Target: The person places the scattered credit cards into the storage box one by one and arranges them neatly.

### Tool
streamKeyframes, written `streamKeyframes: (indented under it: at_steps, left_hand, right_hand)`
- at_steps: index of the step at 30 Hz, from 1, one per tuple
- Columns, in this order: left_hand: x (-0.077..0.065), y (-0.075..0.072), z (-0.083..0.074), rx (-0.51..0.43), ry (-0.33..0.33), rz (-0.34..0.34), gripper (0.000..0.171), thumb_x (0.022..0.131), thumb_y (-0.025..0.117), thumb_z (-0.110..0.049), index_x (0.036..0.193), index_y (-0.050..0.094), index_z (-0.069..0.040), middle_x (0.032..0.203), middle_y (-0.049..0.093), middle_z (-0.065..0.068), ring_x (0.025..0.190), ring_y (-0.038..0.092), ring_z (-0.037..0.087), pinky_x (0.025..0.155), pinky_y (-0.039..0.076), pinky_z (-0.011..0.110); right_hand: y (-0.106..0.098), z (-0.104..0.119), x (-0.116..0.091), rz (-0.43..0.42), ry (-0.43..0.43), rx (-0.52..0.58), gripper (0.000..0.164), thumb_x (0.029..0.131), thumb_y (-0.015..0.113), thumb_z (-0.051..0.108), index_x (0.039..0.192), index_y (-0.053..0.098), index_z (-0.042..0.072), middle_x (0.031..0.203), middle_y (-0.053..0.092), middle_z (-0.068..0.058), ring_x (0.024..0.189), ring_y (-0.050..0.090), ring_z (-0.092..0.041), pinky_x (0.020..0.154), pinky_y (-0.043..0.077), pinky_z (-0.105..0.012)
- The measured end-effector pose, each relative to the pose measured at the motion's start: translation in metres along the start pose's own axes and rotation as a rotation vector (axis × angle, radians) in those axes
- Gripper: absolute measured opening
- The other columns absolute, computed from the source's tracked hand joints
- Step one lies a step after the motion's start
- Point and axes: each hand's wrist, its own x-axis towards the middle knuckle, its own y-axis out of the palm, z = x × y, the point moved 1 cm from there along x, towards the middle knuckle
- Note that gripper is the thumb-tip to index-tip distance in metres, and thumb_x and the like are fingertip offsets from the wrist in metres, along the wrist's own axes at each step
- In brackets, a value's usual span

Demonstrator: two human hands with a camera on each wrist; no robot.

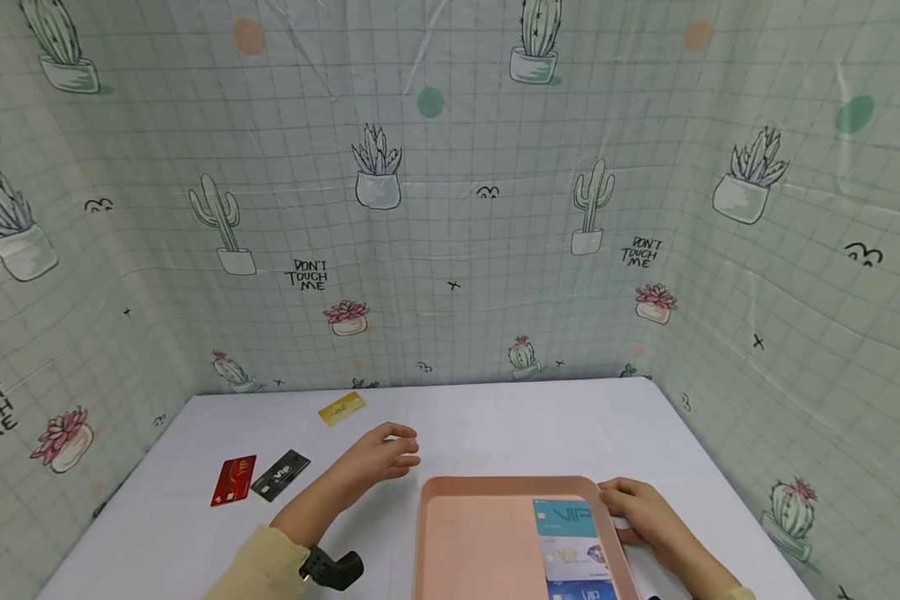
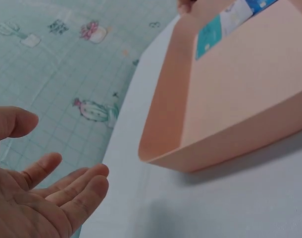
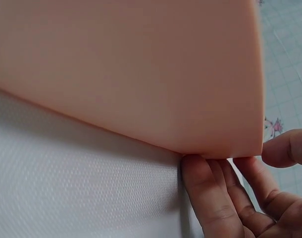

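Note:
A pink tray (image 1: 480,533) lies at the near side of the table. Along its right side sit a teal VIP card (image 1: 565,518), a white VIP card (image 1: 573,558) and a blue VIP card (image 1: 581,590), in a column. My right hand (image 1: 637,512) grips the tray's far right corner; in the right wrist view its thumb (image 3: 288,147) meets the rim while the fingers press the outer wall. My left hand (image 1: 381,457) hovers beyond the far left corner, fingers loosely extended and holding nothing. The left wrist view shows its palm (image 2: 29,210) apart from the tray.
On the left of the white table (image 1: 495,425) lie a red VIP card (image 1: 233,481) and a black VIP card (image 1: 281,475), close together. A gold card (image 1: 342,409) lies near the back edge. Cactus-print cloth (image 1: 450,242) encloses the back and sides.

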Motion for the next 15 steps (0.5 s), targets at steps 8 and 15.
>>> streamKeyframes:
  at_steps: [8, 15]
  left_hand:
    - [0.0, -0.009, 0.007, 0.024, -0.028, -0.064, 0.042, 0.102, 0.058, -0.017, 0.137, 0.051, 0.005, 0.132, 0.06, 0.024, 0.119, 0.068, 0.034, 0.101, 0.055, 0.045]
    - [-0.002, -0.015, 0.008, 0.048, -0.043, -0.084, 0.043, 0.102, 0.058, -0.018, 0.137, 0.05, 0.005, 0.132, 0.06, 0.024, 0.119, 0.068, 0.035, 0.102, 0.053, 0.047]
  right_hand:
    - [-0.001, -0.003, 0.002, -0.001, 0.003, 0.013, 0.035, 0.1, 0.057, 0.017, 0.122, 0.061, -0.01, 0.111, 0.073, -0.014, 0.093, 0.072, -0.022, 0.076, 0.063, -0.04]
    - [-0.001, -0.004, 0.002, 0.004, -0.012, 0.015, 0.034, 0.101, 0.058, 0.018, 0.121, 0.062, -0.009, 0.112, 0.073, -0.013, 0.094, 0.072, -0.021, 0.076, 0.063, -0.04]
